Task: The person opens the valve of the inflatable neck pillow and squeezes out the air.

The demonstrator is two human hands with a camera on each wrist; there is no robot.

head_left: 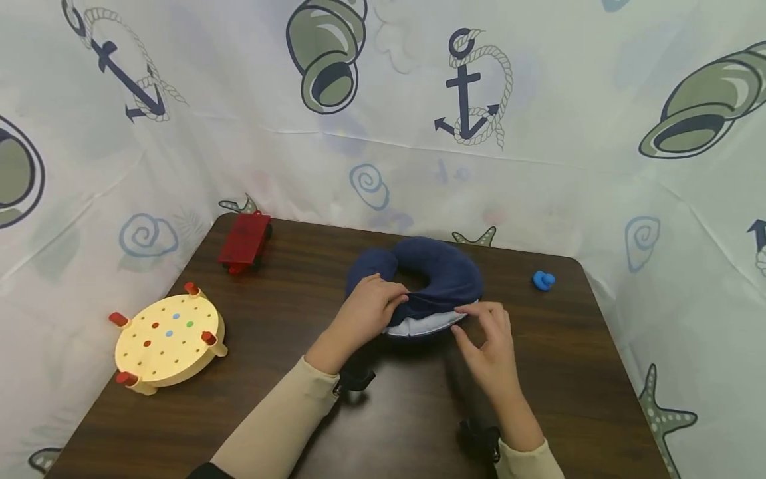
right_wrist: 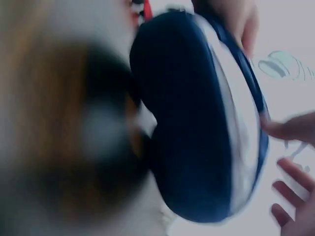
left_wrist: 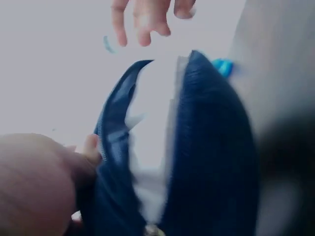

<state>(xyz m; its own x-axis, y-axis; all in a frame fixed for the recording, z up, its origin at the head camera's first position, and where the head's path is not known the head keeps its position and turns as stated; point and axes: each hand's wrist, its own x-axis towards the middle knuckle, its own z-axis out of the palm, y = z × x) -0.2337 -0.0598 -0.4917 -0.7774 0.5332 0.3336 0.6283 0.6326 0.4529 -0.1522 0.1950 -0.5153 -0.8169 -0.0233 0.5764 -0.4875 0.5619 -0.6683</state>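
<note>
Left of the neck pillow [head_left: 449, 273], we see the wagon [head_left: 245, 239] and, nearer us, the pegged disc [head_left: 170, 344]. Right of the pillow, the bench [head_left: 568, 346] carries a small toy [head_left: 543, 281].

Neck pillow [head_left: 445, 266]: plain navy; inner layer [head_left: 425, 324] along its opening white. Tabletop [head_left: 293, 293]: dark brown, wood grain. Cart [head_left: 244, 239]: red, black wheels [head_left: 268, 231]. Round stool [head_left: 170, 356]: pale yellow, red-tipped legs [head_left: 209, 338], top dotted blue, red, green. Small toy [head_left: 543, 281]: solid blue. Sleeves [head_left: 278, 419]: plain cream. Backdrop cloth [head_left: 287, 159]: whitish, printed with navy anchors [head_left: 463, 100] in pale rope, grey-green tubular shapes [head_left: 326, 40], blue spirals [head_left: 369, 186], starfish [head_left: 665, 419] in grey-green with pale spots
</note>
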